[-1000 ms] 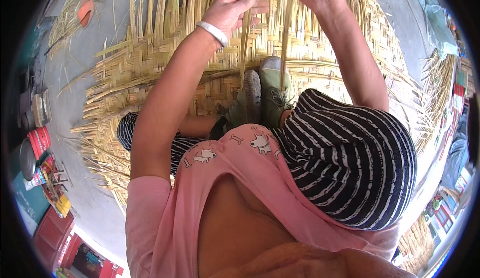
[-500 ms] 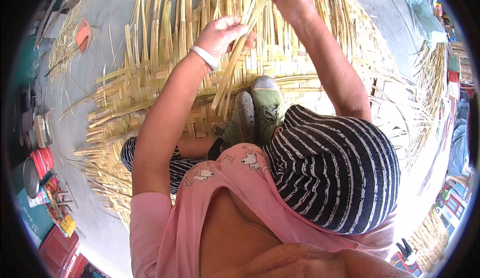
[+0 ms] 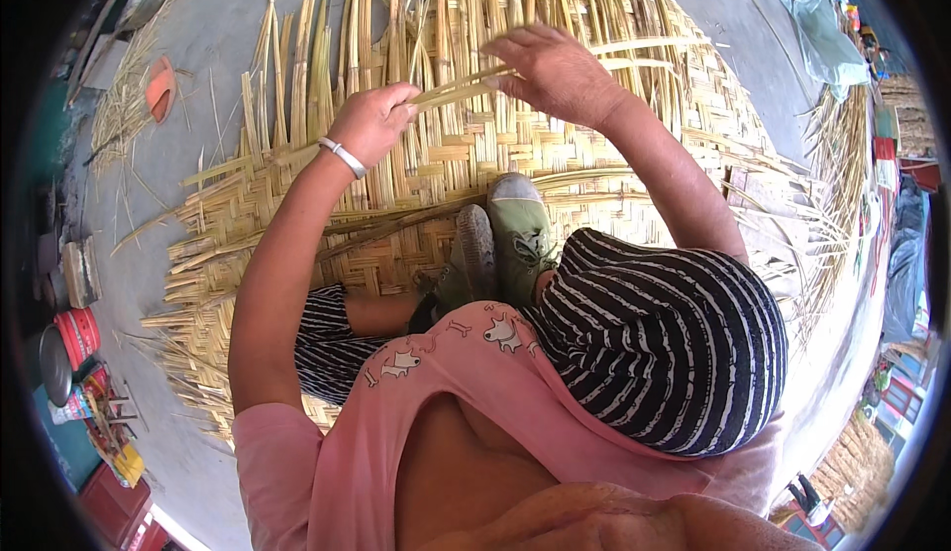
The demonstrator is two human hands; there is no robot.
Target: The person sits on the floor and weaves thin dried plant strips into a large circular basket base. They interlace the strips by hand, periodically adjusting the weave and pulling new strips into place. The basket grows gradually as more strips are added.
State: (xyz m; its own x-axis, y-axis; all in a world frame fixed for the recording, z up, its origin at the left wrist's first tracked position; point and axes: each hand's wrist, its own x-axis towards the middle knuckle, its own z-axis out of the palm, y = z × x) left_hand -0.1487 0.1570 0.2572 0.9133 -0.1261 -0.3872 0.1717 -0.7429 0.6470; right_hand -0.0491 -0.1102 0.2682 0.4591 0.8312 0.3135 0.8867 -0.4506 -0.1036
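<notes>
Nearest, at the lower middle of the frame, the person's pink shirt and striped trousers fill the view, one knee raised at the right. Just above them, at the centre, two green shoes rest side by side on a woven bamboo mat spread over the grey floor.

Farther up, the left hand, with a white bangle at its wrist, is closed around the near end of a bundle of loose bamboo strips, pinching them between thumb and fingers. The strips run up and to the right, where the right hand lies over them, palm down; whether its fingers grip them cannot be told. Both hands hover above the mat's unwoven strands, which fan out toward the top edge.

At the upper left an orange sandal lies on the floor beside scattered splinters. Along the left rim stand a red bucket and other small containers.
</notes>
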